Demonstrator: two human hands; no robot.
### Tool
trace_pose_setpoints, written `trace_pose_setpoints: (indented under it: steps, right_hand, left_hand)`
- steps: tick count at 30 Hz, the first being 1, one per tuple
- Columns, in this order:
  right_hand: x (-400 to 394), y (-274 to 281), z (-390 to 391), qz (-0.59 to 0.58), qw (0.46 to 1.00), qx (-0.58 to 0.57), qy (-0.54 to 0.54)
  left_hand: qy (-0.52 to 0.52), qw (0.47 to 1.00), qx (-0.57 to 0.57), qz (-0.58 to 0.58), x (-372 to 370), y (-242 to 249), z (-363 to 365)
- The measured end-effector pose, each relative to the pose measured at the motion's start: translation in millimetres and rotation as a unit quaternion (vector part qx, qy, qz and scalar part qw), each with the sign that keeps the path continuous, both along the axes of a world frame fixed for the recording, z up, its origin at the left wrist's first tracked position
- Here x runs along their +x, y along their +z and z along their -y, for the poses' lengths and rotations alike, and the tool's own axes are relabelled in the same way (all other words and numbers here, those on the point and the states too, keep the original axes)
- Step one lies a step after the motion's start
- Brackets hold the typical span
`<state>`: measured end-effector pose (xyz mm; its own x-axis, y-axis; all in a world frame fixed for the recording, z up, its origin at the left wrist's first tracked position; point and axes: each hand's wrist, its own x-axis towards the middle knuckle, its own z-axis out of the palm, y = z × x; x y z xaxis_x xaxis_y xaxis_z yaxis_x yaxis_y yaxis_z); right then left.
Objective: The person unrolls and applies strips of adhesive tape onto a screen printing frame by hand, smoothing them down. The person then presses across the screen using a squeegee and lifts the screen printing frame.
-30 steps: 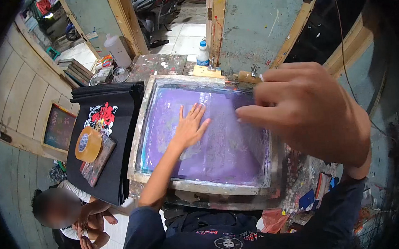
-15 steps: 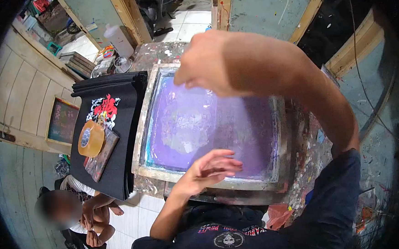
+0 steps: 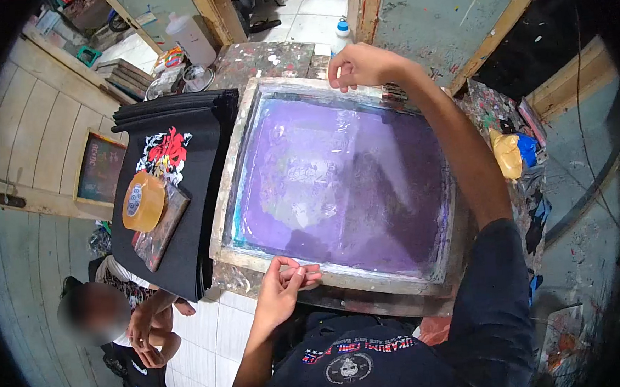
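A screen printing frame with purple mesh lies flat before me. Over its near rim is my left hand, thumb and forefinger pinched together. My right hand reaches across to the far rim, fingers curled in a closed grip. Whatever the two hands pinch is too thin or clear to make out. A glossy streak and a straight upright line show on the mesh between them. To the left, a roll of clear packing tape leans on a stained flat block.
Black fabric pieces with a red and white print are stacked left of the frame. A bottle with a blue cap, a large plastic bottle and a yellow bag stand around. Another person sits at lower left.
My right hand has come down from high over the mesh to the far rim. My left hand has shifted left and towards me, its fingers closing into a pinch.
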<state>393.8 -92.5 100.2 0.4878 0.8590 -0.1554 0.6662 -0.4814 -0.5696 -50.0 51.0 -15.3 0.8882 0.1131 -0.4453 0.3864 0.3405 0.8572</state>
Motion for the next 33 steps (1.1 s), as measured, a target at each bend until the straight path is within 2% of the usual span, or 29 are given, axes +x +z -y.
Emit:
trace_pose_setpoints:
  steps: [2,3,6,9,11,13,15,18,21,23,26,27,30,31,32,33]
  right_hand:
    - [17.5,-23.6,-1.3,-0.065,0.998,0.000,-0.007]
    - [20.8,-30.6,-2.1,-0.062,0.998,-0.011,-0.014]
    - [31.7,-47.5,-4.9,-0.087,0.996,-0.002,-0.018]
    - [22.6,-20.7,-12.7,-0.098,0.994,0.036,-0.015]
    - [13.8,14.4,-18.6,0.006,0.999,0.036,0.026]
    - [-10.1,60.5,-22.4,0.092,0.994,0.022,0.052]
    - [-51.3,110.1,-27.4,0.163,0.985,-0.008,0.064]
    - [-86.8,142.1,-34.1,0.256,0.960,0.023,0.110]
    - [-123.8,185.6,-12.9,0.235,0.956,0.084,0.155]
    - [-125.5,211.4,-9.1,0.176,0.963,0.086,0.185]
    - [-138.2,235.1,-10.5,0.157,0.976,0.012,0.153]
    - [-137.0,223.0,-6.2,0.215,0.962,0.044,0.159]
    - [-91.7,188.4,-20.4,0.186,0.976,0.033,0.106]
    - [-76.8,159.8,-20.2,0.192,0.973,0.069,0.110]
    - [-67.3,139.8,-18.1,0.198,0.968,0.105,0.115]
    - [-62.5,128.0,-16.4,0.183,0.975,0.078,0.103]
  left_hand:
    - [0.006,0.999,0.037,-0.010,2.0,-2.0,0.0]
    - [0.009,0.998,0.056,-0.014,4.3,-2.4,-0.2]
    - [-0.007,0.977,0.213,-0.008,11.9,0.4,2.0]
    - [-0.037,0.926,0.374,-0.034,39.1,28.7,-0.4]
    - [0.000,0.850,0.515,0.107,68.5,36.4,-1.8]
    - [0.036,0.827,0.537,0.166,106.7,34.4,9.9]
    - [0.069,0.816,0.543,0.188,146.6,16.5,29.4]
    - [0.105,0.868,0.429,0.226,179.4,21.6,50.7]
    - [0.050,0.951,0.233,0.197,173.1,16.1,39.8]
    - [0.018,0.976,0.114,0.185,153.6,21.6,27.7]
    - [-0.078,0.982,0.089,0.148,119.1,16.9,0.7]
    - [-0.087,0.982,0.079,0.147,109.0,11.3,-4.1]
    - [-0.087,0.987,0.053,0.123,79.4,-2.1,-15.9]
    - [-0.073,0.990,0.044,0.112,71.3,-6.2,-16.1]
    - [-0.082,0.990,0.076,0.089,64.0,-7.4,-17.1]
    - [-0.091,0.988,0.106,0.065,57.4,-8.4,-18.6]
